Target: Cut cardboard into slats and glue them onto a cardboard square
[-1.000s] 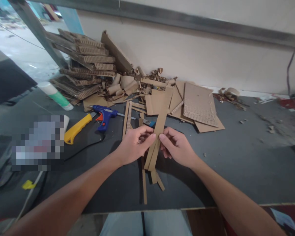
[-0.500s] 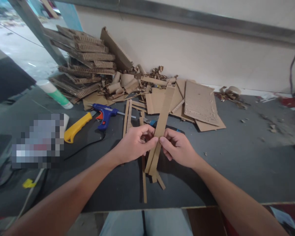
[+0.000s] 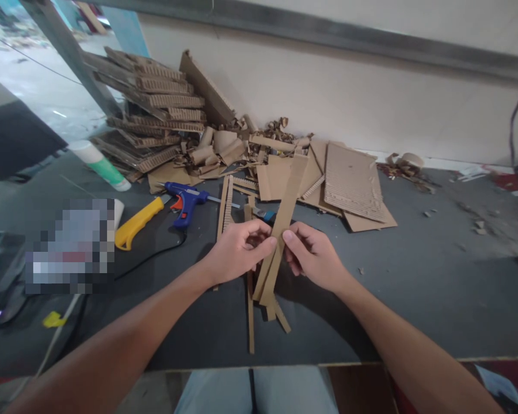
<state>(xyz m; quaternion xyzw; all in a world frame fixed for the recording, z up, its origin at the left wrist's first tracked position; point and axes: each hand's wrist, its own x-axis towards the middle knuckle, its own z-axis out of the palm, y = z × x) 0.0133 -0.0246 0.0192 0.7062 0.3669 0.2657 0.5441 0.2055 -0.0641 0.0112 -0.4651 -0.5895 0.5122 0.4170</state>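
Note:
Two long cardboard strips (image 3: pixel 286 198) lie one over the other above the dark table, splayed slightly apart at the near end. My left hand (image 3: pixel 246 247) pinches their left edge between thumb and fingers. On the opposite edge, my right hand (image 3: pixel 311 256) grips with its thumb on top. Beneath the hands lie more narrow cardboard strips (image 3: pixel 251 322). Just behind them is a tool with a blue and black handle (image 3: pixel 267 215), mostly covered. Corrugated strips (image 3: pixel 225 207) lie left of my left hand.
A blue glue gun (image 3: pixel 185 201), a yellow-handled cutter (image 3: pixel 138 224) and a white-green tube (image 3: pixel 100 165) lie to the left. Stacked corrugated pieces (image 3: pixel 168 100) and torn scraps (image 3: pixel 224 146) stand behind. Flat cardboard sheets (image 3: pixel 354 181) lie back right.
The lower ends of the two strips have fanned slightly further apart. My right hand has shifted up a little along the edge; my left hand has hardly moved.

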